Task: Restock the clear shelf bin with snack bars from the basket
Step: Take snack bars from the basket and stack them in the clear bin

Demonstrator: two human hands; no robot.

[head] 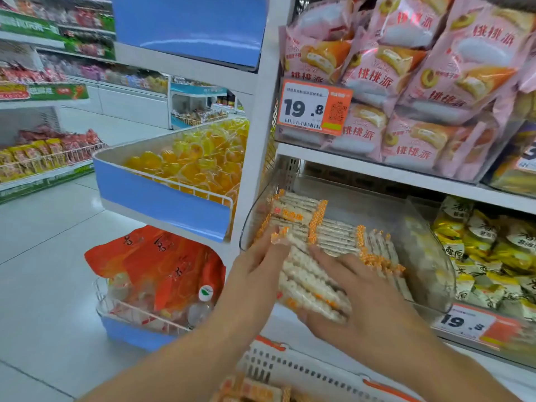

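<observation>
Here, a shop aisle seen from a head cam, looking down at two bare arms reaching fwd to a shelf. Both hands held one stack of snack bars [311, 288], white wrappers w/ orange ends, at the front lip of the clear shelf bin [429, 256]. The left hand [255, 265] lay flat against the stack's left side, fingers [280, 236] straight and pressing, not curled. The right hand [353, 288] wrapped the stack from the right: fingers over the top, thumb tucked beneath, a firm grip.

The bin already held a row of the same bars [324, 224], lying flat, packed side by side across its left half; its right half showed bare plastic. The held stack sat just in front of and touching that row. Its long axis ran diagonally, near end toward the person, far end toward the bin's back left. The bin's free room lay up and to the right of the fingers, so the right hand was nearer to it.

Below, at the frame's bottom edge, the white basket [290, 369] w/ orange trim held more bars [255, 391].

Likely next: ease the stack inward, prob. swinging it level w/ the row.
</observation>
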